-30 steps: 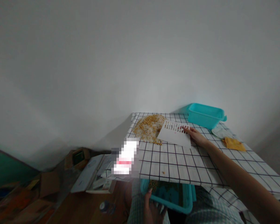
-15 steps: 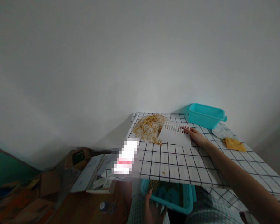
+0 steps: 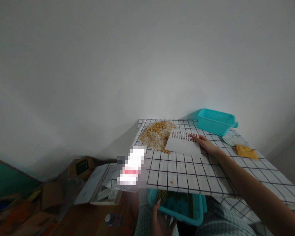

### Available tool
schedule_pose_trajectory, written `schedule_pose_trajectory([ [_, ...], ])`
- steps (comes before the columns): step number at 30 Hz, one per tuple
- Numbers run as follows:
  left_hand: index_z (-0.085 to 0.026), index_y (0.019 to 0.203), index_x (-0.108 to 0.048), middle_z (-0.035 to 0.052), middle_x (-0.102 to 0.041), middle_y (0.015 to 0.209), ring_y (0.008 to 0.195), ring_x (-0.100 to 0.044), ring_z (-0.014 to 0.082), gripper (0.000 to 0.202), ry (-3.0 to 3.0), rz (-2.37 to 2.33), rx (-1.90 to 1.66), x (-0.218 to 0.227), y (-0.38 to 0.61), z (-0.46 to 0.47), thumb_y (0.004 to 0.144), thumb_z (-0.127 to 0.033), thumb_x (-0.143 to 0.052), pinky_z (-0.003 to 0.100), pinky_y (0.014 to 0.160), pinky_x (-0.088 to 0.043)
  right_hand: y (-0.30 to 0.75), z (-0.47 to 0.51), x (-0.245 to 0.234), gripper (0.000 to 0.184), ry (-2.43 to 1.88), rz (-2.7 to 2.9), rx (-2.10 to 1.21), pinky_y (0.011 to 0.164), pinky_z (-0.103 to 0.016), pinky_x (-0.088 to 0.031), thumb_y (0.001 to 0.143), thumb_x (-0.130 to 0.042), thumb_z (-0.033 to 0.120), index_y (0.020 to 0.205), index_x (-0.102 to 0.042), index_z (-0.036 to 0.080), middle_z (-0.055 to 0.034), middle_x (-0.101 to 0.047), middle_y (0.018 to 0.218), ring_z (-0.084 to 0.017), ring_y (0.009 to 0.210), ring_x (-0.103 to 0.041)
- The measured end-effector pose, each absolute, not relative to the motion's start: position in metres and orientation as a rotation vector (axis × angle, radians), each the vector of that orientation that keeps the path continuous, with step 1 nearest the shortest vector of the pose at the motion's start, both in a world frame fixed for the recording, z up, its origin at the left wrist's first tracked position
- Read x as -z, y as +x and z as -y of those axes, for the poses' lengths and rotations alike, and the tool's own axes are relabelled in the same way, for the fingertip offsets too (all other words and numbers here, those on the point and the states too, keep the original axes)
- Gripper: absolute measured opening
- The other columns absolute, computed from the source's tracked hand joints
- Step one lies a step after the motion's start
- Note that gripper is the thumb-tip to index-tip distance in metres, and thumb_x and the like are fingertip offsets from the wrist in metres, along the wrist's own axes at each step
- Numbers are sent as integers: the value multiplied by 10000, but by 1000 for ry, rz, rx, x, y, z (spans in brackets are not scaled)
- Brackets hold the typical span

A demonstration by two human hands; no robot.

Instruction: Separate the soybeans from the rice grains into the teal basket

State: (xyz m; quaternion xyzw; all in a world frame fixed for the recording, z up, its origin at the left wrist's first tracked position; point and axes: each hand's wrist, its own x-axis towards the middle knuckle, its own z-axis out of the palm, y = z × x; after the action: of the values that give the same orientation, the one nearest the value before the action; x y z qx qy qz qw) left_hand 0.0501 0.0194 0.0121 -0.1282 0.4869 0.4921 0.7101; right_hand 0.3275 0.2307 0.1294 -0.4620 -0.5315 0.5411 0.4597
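My right hand point(image 3: 204, 144) is closed on the right edge of a flat white plastic board point(image 3: 183, 146) with a row of slots along its far side. The board lies on the checked tablecloth, its left edge against a spread pile of yellow beans, which look like soybeans, mixed with pale grains point(image 3: 154, 136). Below the table's front edge, my left hand point(image 3: 162, 223) grips the near rim of a turquoise plastic basin point(image 3: 179, 214), thumb over the rim. Beans point(image 3: 162, 195) lie in the basin's left part; the table edge hides its far side.
Another turquoise basin point(image 3: 215, 123) stands at the back right by the wall. A clear plastic piece point(image 3: 231, 139) and a yellow cloth point(image 3: 246, 151) lie beside it. A blurred-out white object point(image 3: 132, 165) is at the table's left edge. Boxes point(image 3: 51, 193) and a bottle point(image 3: 110, 219) are on the floor.
The white board has shifted very slightly left toward the pile with my right hand on it. My left hand and the basin it grips look unchanged.
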Motion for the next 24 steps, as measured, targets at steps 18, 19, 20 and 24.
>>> schedule_pose_trajectory([
  [18, -229, 1060, -609, 126, -720, 1022, 925, -676, 319, 448, -260, -1069, -1151, -24, 49, -20, 683, -463, -667, 439, 771, -484, 324, -228, -132, 380, -1125, 1338, -1327, 650, -273, -547, 804, -666, 564, 934, -707, 209, -67, -751, 988, -192, 779, -684],
  [19, -231, 1046, -610, 123, -722, 1014, 926, -678, 320, 428, -264, -1070, -1152, -25, 49, -20, 684, -453, -669, 438, 767, -487, 325, -229, -131, 384, -1129, 1333, -1325, 647, -272, -543, 803, -665, 565, 935, -705, 207, -68, -750, 990, -191, 776, -684],
  [20, -234, 1035, -611, 119, -724, 1007, 925, -679, 320, 412, -269, -1070, -1154, -25, 49, -20, 685, -444, -670, 436, 761, -490, 325, -229, -130, 386, -1131, 1329, -1321, 648, -273, -542, 801, -666, 567, 935, -703, 207, -66, -750, 987, -190, 772, -683],
  [24, -244, 1045, -604, 103, -726, 978, 905, -684, 309, 410, -275, -1082, -1160, -22, 49, -20, 689, -436, -671, 420, 730, -501, 326, -230, -129, 400, -1132, 1357, -1311, 663, -274, -543, 806, -655, 576, 936, -703, 201, -57, -747, 957, -186, 770, -675],
])
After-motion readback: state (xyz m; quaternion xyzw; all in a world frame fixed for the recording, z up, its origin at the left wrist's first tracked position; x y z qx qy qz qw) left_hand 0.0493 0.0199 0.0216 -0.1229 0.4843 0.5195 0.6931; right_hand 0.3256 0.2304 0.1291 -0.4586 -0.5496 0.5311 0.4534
